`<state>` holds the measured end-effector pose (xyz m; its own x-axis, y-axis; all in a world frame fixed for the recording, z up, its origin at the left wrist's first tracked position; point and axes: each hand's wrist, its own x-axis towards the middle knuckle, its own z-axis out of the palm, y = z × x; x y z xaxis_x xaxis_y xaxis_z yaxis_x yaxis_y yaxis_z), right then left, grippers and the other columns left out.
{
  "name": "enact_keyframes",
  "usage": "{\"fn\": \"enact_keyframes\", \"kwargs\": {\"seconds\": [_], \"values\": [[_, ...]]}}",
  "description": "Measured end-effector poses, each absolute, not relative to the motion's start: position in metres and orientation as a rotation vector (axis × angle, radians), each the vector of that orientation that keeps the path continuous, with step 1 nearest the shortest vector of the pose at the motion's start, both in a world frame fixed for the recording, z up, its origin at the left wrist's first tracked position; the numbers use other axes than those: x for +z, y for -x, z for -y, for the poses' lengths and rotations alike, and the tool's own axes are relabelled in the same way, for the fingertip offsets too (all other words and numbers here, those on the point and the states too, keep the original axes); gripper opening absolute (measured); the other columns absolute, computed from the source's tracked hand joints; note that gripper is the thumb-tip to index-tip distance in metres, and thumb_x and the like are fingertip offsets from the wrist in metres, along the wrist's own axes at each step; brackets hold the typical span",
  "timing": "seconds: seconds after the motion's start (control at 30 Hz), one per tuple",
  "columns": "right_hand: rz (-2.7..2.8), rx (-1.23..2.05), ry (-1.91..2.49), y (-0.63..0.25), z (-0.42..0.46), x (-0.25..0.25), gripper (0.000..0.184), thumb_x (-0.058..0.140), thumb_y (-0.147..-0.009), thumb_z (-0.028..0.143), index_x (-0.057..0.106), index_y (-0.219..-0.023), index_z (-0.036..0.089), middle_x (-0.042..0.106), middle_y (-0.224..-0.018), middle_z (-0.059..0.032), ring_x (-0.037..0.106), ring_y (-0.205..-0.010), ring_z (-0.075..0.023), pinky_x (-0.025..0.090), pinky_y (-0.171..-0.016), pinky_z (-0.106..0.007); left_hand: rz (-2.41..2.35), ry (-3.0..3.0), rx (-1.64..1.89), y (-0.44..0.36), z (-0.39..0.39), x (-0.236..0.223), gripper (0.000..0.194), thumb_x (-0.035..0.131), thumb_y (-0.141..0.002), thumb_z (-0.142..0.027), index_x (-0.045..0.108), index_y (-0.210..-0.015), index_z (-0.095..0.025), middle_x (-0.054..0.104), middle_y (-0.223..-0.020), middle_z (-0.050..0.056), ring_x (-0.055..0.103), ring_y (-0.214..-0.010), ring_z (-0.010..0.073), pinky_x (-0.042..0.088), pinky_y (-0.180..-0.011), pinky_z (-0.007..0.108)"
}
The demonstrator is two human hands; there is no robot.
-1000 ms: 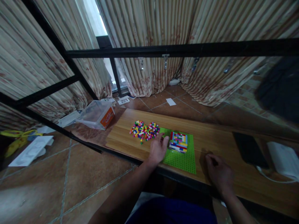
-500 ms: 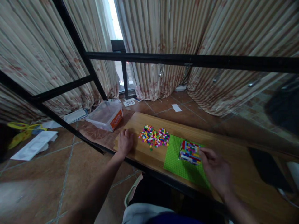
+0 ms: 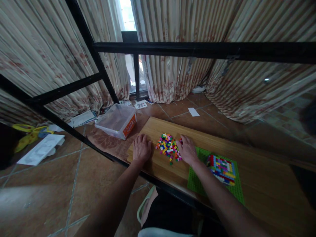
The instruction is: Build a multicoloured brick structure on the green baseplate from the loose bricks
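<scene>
My left hand (image 3: 141, 148) lies flat on the wooden table near its left end, fingers stretched out, left of a pile of small coloured bricks (image 3: 168, 144). At the right edge of that pile is my right hand (image 3: 188, 150), its thumb and forefinger apart and touching loose bricks. Right of the pile, a green baseplate (image 3: 194, 181) carries a block-shaped build of multicoloured bricks (image 3: 224, 166). My right forearm crosses over the plate and hides part of it and of the build's near left side.
Beyond the table's left end, a clear plastic box (image 3: 116, 120) with an orange label stands on the floor. A black metal rail (image 3: 172, 49) runs across in front of the curtains. A dark flat object (image 3: 302, 184) lies at the table's right.
My right hand has left the brick build and moved left to the loose pile. The view has shifted, while my left hand stays on the table.
</scene>
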<state>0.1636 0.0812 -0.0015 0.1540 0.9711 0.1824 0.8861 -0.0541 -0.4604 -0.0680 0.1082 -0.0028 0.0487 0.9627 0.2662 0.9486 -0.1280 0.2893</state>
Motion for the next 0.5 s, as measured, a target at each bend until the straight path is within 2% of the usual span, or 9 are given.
{"fn": "enact_keyframes", "kwargs": {"seconds": [0.2, 0.33, 0.5], "values": [[1.769, 0.195, 1.829, -0.151, -0.065, -0.010, 0.053, 0.031, -0.098, 0.046, 0.053, -0.131, 0.012, 0.054, -0.135, -0.0188, 0.046, -0.128, -0.0283, 0.035, -0.107, -0.049, -2.028, -2.210, 0.632, 0.067, -0.107, -0.001, 0.043, 0.043, -0.095, -0.037, 0.054, -0.131, -0.018, 0.051, -0.141, 0.013, 0.042, -0.131, 0.0319, 0.033, -0.110, 0.050], [1.751, 0.241, 1.815, -0.142, -0.057, -0.008, 0.051, 0.031, -0.098, 0.046, 0.054, -0.130, 0.013, 0.055, -0.135, -0.0172, 0.047, -0.127, -0.0272, 0.036, -0.107, -0.046, -2.031, -2.213, 0.620, 0.066, -0.106, 0.001, 0.043, 0.041, -0.095, -0.037, 0.053, -0.131, -0.017, 0.051, -0.141, 0.014, 0.041, -0.131, 0.0323, 0.033, -0.110, 0.051], [1.801, 0.225, 1.765, -0.137, -0.069, 0.006, 0.040, 0.041, -0.095, 0.038, 0.063, -0.119, 0.017, 0.057, -0.128, -0.0147, 0.051, -0.120, -0.0272, 0.038, -0.102, -0.042, -2.032, -2.214, 0.606, 0.065, -0.106, 0.002, 0.043, 0.040, -0.095, -0.036, 0.054, -0.131, -0.017, 0.051, -0.140, 0.014, 0.043, -0.129, 0.0325, 0.034, -0.108, 0.050]]}}
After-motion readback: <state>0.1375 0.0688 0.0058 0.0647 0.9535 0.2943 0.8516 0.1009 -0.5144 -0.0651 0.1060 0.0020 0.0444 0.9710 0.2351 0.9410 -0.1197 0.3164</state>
